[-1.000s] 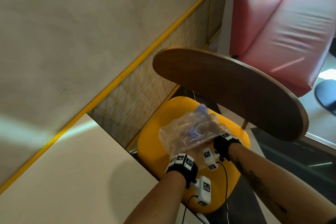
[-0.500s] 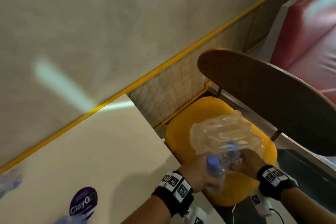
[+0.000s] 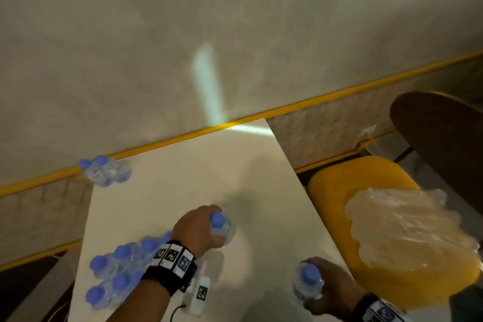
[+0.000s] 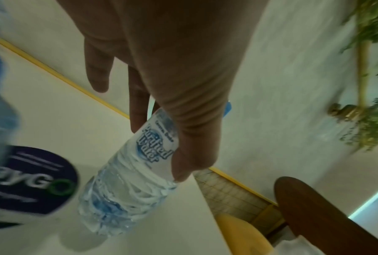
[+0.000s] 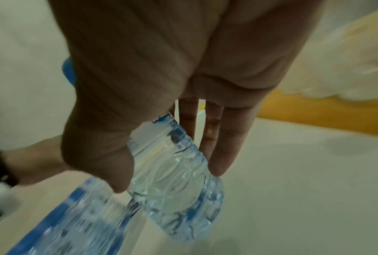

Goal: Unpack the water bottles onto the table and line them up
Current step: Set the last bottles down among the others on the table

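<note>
My left hand [image 3: 194,227] grips a clear water bottle [image 3: 220,227] with a blue cap, upright over the middle of the cream table [image 3: 209,172]. In the left wrist view, thumb and fingers wrap the left-hand bottle [image 4: 129,172] at its label. My right hand [image 3: 326,291] holds another blue-capped bottle [image 3: 309,285] over the table's near right edge. The right wrist view shows that right-hand bottle [image 5: 175,172] between thumb and fingers, with a second blurred bottle [image 5: 74,222] beside it; I cannot tell whether it is held. The crumpled plastic wrap [image 3: 407,225] lies on the yellow chair seat [image 3: 339,185].
Several bottles [image 3: 117,269] stand bunched at the table's near left, under my left forearm. Another small group of bottles [image 3: 104,171] stands at the far left corner by the yellow rail [image 3: 287,107]. A purple round sticker [image 4: 31,179] lies on the table. The brown chair back [image 3: 444,133] rises at right.
Both hands lifted a bottle each out of the wrap on the chair and carried them left over the table. The view swung left with them.
</note>
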`<state>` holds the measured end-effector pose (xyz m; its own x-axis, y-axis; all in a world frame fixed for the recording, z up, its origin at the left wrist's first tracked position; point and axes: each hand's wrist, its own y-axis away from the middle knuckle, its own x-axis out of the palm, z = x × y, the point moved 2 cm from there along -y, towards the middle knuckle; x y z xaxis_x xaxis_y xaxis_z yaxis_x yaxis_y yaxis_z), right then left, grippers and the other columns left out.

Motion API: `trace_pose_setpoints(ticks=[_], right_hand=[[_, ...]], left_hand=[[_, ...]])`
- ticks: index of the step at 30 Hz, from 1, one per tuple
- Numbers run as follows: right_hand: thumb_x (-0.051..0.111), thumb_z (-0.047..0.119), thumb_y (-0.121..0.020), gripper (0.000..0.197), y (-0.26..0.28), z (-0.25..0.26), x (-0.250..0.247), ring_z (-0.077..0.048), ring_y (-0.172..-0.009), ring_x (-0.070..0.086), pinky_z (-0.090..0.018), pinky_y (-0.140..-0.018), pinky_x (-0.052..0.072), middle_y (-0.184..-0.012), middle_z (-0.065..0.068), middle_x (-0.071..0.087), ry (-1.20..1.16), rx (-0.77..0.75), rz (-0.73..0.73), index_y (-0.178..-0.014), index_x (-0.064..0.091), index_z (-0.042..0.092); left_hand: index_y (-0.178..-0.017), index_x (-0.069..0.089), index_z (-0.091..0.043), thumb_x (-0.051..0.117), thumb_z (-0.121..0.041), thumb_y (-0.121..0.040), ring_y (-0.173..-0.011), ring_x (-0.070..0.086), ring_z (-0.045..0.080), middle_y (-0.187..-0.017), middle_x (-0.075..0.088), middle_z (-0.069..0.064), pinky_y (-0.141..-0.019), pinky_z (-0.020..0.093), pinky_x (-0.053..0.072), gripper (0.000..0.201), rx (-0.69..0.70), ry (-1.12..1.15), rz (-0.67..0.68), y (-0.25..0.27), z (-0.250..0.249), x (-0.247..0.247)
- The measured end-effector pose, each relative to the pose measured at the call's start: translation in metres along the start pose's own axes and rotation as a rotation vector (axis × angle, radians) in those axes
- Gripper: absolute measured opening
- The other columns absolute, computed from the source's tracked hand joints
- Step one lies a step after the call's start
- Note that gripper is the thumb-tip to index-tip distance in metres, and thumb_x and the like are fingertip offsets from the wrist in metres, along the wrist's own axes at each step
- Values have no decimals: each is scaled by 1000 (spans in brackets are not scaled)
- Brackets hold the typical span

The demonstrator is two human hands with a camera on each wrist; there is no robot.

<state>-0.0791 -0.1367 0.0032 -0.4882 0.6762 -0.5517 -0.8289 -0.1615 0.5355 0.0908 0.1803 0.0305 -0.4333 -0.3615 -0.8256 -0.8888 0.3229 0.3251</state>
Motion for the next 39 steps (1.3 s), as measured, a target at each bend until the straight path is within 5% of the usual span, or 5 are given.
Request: trace_pose_setpoints(ticks=[6,13,34,37,39], right_hand=[[80,42,-57,54,-91,107,67,-14,-93,59,-29,-86,48,-104,7,63,122,-167,-3,-106,61,29],[77,36,-60,51,-137,167,112,-19,-91,59,-27,-79,47,-104,1,62,217,-68,-70,-106,61,22],[70,33,-63,22,-151,179,146,-9,-72,61,-34,-75,58,-83,10,63,139,-10,-94,-82,60,29],[81,31,-58,58,-152,168,148,-15,-94,65,-36,-91,55,-108,10,61,54,42,-76,-112,59,25],[90,32,-55,113,-143,162,141,-20,-125,51,-30,-106,41,-137,2,42,17,121,-70,-147,26,15]], left_hand=[[-98,61,-38,72,-55,-53,-84,67,14,-91,69,-15,-79,35,57,49,-46,-17,25,3,59,-8],[-79,49,-34,72,-45,-61,-69,58,20,-73,53,-13,-63,29,45,31,-31,-98,67,4,72,-4],[-105,58,-30,79,-45,-69,-84,60,27,-94,61,-5,-76,35,50,44,39,-196,176,-8,88,-5],[-100,56,-31,78,-51,-66,-82,61,24,-91,63,-8,-75,35,51,45,35,-134,183,-3,91,-12],[-112,54,-35,76,-58,-64,-90,64,25,-103,66,-6,-78,36,53,56,49,-76,143,6,97,-24]])
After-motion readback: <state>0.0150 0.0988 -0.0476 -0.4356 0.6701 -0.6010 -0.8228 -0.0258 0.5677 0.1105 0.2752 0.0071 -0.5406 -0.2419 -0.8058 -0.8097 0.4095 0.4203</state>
